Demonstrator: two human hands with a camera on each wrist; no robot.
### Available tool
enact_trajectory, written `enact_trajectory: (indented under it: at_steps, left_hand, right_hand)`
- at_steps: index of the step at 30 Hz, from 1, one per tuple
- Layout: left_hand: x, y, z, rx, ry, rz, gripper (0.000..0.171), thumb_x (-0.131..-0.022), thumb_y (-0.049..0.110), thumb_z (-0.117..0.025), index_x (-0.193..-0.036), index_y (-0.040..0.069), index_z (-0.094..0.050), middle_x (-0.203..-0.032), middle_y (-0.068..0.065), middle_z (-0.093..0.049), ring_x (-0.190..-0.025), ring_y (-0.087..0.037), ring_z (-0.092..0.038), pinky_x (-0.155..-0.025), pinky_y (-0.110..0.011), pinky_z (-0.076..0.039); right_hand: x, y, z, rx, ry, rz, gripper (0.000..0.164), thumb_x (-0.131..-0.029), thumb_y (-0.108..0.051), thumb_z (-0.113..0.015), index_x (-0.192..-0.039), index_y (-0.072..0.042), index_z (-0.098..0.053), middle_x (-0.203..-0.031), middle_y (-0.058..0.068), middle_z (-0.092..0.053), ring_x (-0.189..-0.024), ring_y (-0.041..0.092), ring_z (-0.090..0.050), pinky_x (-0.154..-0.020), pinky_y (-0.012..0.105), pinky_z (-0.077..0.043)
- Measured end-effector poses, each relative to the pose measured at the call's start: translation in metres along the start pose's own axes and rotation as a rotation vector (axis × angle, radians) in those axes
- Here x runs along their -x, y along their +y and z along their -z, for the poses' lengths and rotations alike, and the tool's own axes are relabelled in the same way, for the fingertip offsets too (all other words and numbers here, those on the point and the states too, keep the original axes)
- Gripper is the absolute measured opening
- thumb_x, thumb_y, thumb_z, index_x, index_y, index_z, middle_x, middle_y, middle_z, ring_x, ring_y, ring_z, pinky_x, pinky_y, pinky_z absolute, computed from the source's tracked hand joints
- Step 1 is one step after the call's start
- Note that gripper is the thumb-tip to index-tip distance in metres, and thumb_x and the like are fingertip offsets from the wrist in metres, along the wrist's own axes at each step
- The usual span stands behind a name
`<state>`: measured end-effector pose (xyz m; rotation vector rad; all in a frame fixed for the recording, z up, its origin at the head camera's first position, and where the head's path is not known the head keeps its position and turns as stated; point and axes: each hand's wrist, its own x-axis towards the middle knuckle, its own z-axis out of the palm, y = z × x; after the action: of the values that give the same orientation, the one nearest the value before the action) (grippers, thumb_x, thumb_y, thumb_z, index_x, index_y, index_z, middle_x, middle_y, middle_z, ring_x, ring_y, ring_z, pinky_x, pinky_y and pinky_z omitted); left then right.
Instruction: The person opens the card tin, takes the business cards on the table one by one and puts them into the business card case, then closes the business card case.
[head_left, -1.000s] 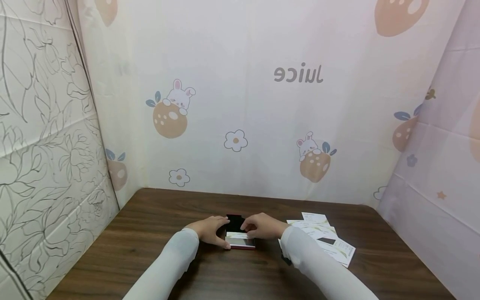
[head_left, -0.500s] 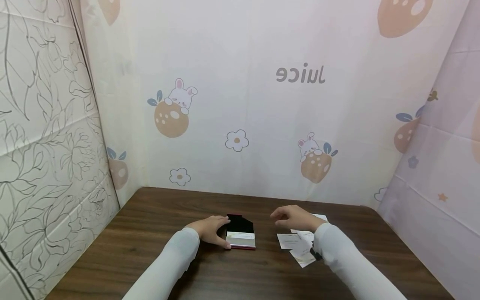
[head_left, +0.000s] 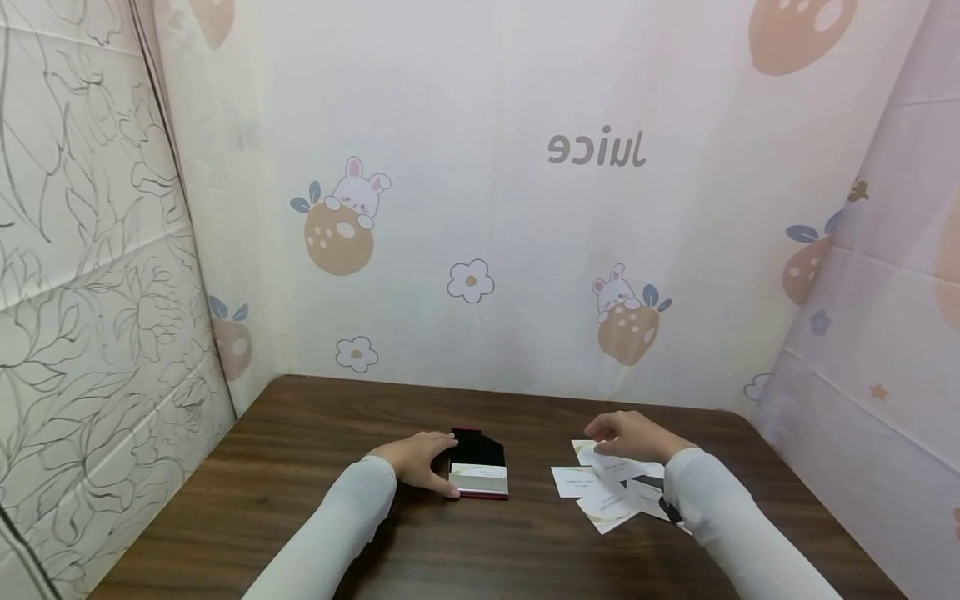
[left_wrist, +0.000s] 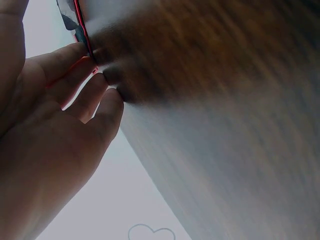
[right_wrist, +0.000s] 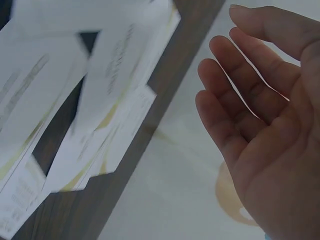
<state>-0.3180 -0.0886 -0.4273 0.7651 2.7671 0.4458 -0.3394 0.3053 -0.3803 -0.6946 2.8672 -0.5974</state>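
Note:
An unfolded business card case (head_left: 478,451), black inside with red edges, lies on the table with a white business card (head_left: 480,472) in its near half. My left hand (head_left: 417,461) holds the case at its left side, thumb at the near corner and fingers at the far one. In the left wrist view, the fingertips (left_wrist: 114,97) of this hand rest by the case's red edge. Above a spread of white business cards (head_left: 603,504) on the right, my right hand (head_left: 636,437) hovers. In the right wrist view its fingers bend loosely, with nothing in them.
The dark wooden table (head_left: 480,554) reaches back to a printed curtain (head_left: 480,208). Patterned cloth also hangs at the left and right. The loose cards overlap one another, and some lie partly under my right wrist.
My right hand has left the case and moved right to above the loose cards. The card in the case is uncovered to view. My left hand has kept its place.

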Motion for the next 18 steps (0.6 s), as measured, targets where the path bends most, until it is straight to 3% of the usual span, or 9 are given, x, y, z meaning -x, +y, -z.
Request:
enact_trajectory:
  at_steps: [6,13,18]
  left_hand:
    - [-0.001,-0.001,0.000,0.002,-0.001,0.003,0.090,-0.082,0.056,-0.078,-0.152,0.012,-0.044,-0.156,-0.007,-0.039,-0.144,-0.027,-0.035,-0.111,-0.049,-0.035]
    - [-0.002,-0.003,-0.002,0.007,0.003,0.000,0.090,-0.082,0.057,-0.078,-0.152,0.012,-0.043,-0.156,-0.007,-0.039,-0.144,-0.027,-0.035,-0.112,-0.048,-0.035]
    - [-0.002,-0.003,-0.002,0.005,-0.001,-0.005,0.090,-0.082,0.056,-0.078,-0.152,0.012,-0.044,-0.156,-0.007,-0.040,-0.143,-0.027,-0.035,-0.112,-0.048,-0.034]
  right_hand:
    - [0.004,0.014,0.004,0.086,-0.016,-0.012,0.035,-0.078,-0.005,-0.083,-0.110,-0.001,-0.069,-0.106,0.013,-0.069,-0.100,0.036,-0.064,-0.087,0.053,-0.052]
    - [0.001,0.040,0.002,0.157,-0.076,-0.182,0.048,-0.069,-0.015,-0.092,-0.112,-0.010,-0.070,-0.109,0.010,-0.068,-0.104,0.036,-0.063,-0.089,0.059,-0.049]
    - [-0.001,0.049,0.000,0.175,-0.106,-0.217,0.051,-0.068,-0.020,-0.093,-0.113,-0.013,-0.070,-0.114,0.016,-0.067,-0.108,0.041,-0.061,-0.090,0.062,-0.047]
